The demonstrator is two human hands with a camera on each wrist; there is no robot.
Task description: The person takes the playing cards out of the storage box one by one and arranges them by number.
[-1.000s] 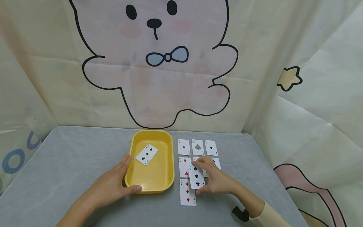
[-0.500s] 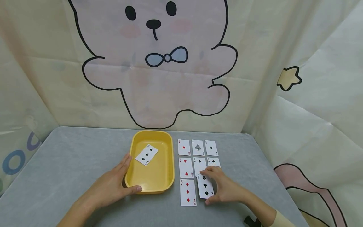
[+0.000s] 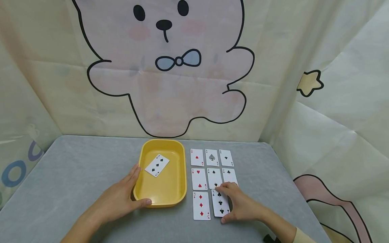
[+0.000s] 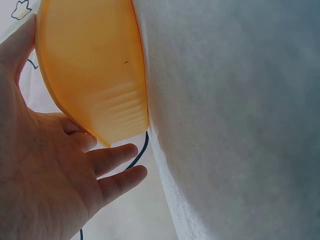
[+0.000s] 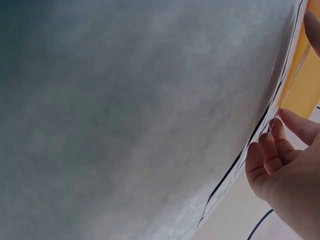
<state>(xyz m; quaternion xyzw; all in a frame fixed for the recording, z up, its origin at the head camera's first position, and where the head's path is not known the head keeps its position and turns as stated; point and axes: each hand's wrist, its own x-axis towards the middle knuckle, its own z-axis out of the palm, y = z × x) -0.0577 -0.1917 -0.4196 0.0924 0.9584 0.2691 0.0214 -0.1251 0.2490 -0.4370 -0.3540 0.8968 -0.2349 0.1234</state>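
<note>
My right hand point(image 3: 241, 204) pinches a three of clubs point(image 3: 220, 204) by its top and bottom edges, low over the table right of the three of diamonds point(image 3: 201, 206). In the right wrist view the card appears as a thin edge between thumb and fingers of the right hand point(image 5: 285, 165). My left hand point(image 3: 121, 195) holds the near left corner of a yellow tray point(image 3: 164, 199), thumb on the near rim and fingers along the left side. The left wrist view shows the left hand point(image 4: 55, 150) at the tray's rim. A three of spades point(image 3: 157, 165) lies tilted inside the tray.
Behind the held card lie a two of hearts point(image 3: 199, 179), a two of spades point(image 3: 214, 177) and a two of clubs point(image 3: 229, 175). Farther back is a row of aces, with an ace of spades point(image 3: 212, 157) in the middle. A printed curtain point(image 3: 188, 84) hangs behind the grey table point(image 3: 100, 158).
My right hand has moved right and toward me with the three of clubs, from over the twos to beside the three of diamonds. The left hand and the tray stay put.
</note>
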